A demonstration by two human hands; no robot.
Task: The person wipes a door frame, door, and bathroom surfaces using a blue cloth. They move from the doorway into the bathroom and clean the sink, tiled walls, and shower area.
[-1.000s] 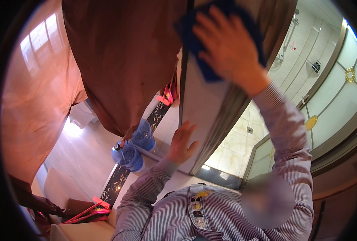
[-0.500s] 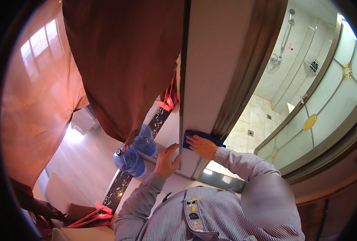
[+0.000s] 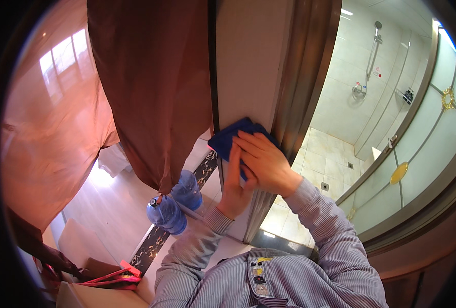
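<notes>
A: Where is the blue cloth (image 3: 227, 139)?
B: Left of the brown door frame (image 3: 304, 82), spread against the pale wall panel (image 3: 248, 66). One edge reaches toward the frame.

A: Nearer hand?
B: The right hand (image 3: 270, 165). It lies over the cloth, just left of the door frame, its forearm passing in front of the lower frame. Fingers extended side by side, flat on the cloth, not clenched. Thumb side poorly seen; cannot tell if any fold is pinched.

A: And the left hand (image 3: 235, 197)?
B: Farther left of the frame, below the right hand. Fingers straight, nothing visible in their grasp. Fingertips overlap the right hand and the cloth's lower edge in view; contact uncertain.

A: Lie of the cloth from the right fingers?
B: Bare part shows beyond the fingertips and off to the side away from the door frame. Long axis unclear: the hand covers too much.

A: Surroundings?
B: Brown curtain (image 3: 153, 87) left of the frame, blue bottle (image 3: 167, 215) below the curtain's gathered end. Shower head (image 3: 378, 24) and frosted glass door (image 3: 423, 141) right of the frame.
</notes>
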